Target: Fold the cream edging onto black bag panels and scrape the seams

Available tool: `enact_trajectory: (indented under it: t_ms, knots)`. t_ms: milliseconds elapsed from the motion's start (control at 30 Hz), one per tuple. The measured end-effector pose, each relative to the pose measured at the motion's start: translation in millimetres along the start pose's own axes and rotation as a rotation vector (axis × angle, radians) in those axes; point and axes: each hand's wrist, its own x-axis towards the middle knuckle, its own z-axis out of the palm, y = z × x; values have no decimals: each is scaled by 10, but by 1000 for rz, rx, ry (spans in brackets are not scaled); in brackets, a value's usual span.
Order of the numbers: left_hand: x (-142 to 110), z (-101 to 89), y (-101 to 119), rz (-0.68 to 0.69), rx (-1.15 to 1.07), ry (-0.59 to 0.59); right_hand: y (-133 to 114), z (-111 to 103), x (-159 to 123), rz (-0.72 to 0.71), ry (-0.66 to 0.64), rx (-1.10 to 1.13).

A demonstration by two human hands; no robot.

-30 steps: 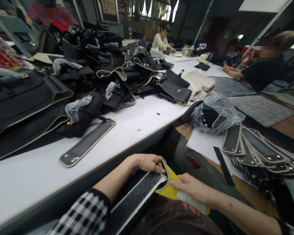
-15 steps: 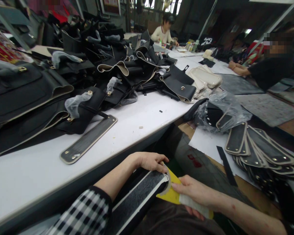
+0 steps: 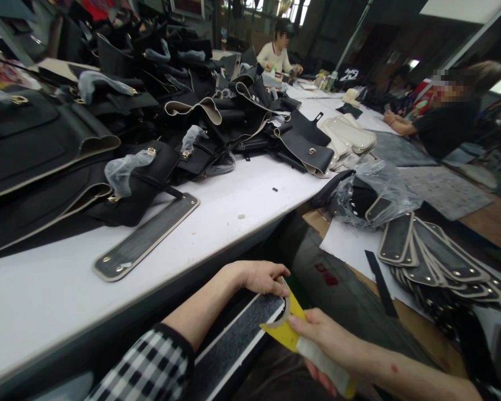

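In my lap lies a long dark panel (image 3: 237, 338) with white edges, its near end out of view. My left hand (image 3: 261, 277) bends over the far end, fingers closed on it near the corner. A flat yellow tool (image 3: 289, 332), with a curved notch lined in a pale band, meets that rounded end. Its pale wrapped handle (image 3: 323, 365) sits in the grip of my right hand (image 3: 329, 334), the thumb on the yellow blade. The underside of the panel and some left fingertips are hidden.
Black bags (image 3: 137, 184) pile up on the white table (image 3: 217, 220), beside a finished-looking dark panel (image 3: 148, 239) with gold studs. Similar studded panels (image 3: 438, 256) are stacked at right, near clear plastic (image 3: 371, 189). Two co-workers sit farther back.
My right hand and the yellow tool have shifted slightly left and down along the panel's end. My left hand keeps nearly the same place. The view has turned slightly.
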Motion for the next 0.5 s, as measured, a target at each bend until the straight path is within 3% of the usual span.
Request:
enact_trajectory:
  t_ms: [233, 500]
  knots:
    - [43, 13, -55, 21, -31, 1, 71, 232, 117, -63, 51, 142]
    - [35, 60, -18, -16, -39, 41, 22, 676, 156, -87, 199, 388]
